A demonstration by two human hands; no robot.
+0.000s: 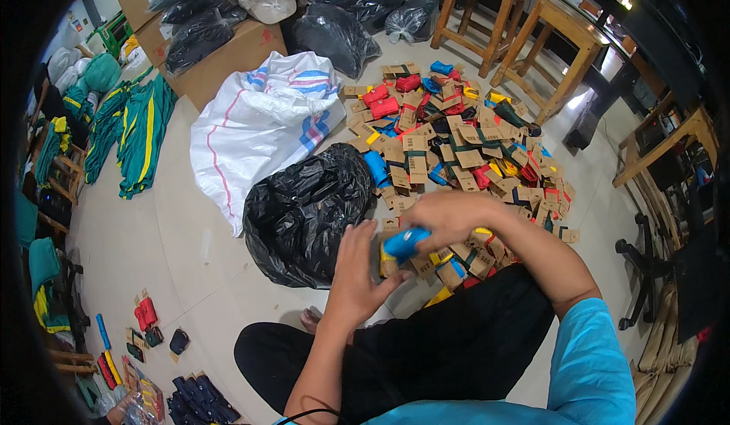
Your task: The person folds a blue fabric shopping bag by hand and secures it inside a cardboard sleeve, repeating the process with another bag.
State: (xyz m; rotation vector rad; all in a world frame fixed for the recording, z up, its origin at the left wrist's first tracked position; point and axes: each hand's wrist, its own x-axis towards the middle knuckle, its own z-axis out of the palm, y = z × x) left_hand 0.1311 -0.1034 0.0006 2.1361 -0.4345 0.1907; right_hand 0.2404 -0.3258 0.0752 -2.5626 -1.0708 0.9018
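My right hand [450, 220] holds a blue rolled fabric pouch [406, 245], slightly blurred, over the near edge of a pile. My left hand [360, 279] is open beside it, fingers apart and thumb towards the pouch, with nothing in its grasp. Just left of both hands is a black plastic bag [299, 225] with its mouth spread wide; I cannot tell what lies deep inside. The pile consists of many folded fabric pouches [383, 107] in red, blue, yellow and dark green, most with brown cardboard tags [418, 168] bearing print.
Behind the black bag slumps a white woven sack [256, 134]. Cardboard boxes [228, 48] and wrapped bundles [331, 34] stand beyond. Wooden stools [547, 54] border the pile. Lower left are dark rolled pouches [199, 399] and another person's hand [117, 412] by plastic packs.
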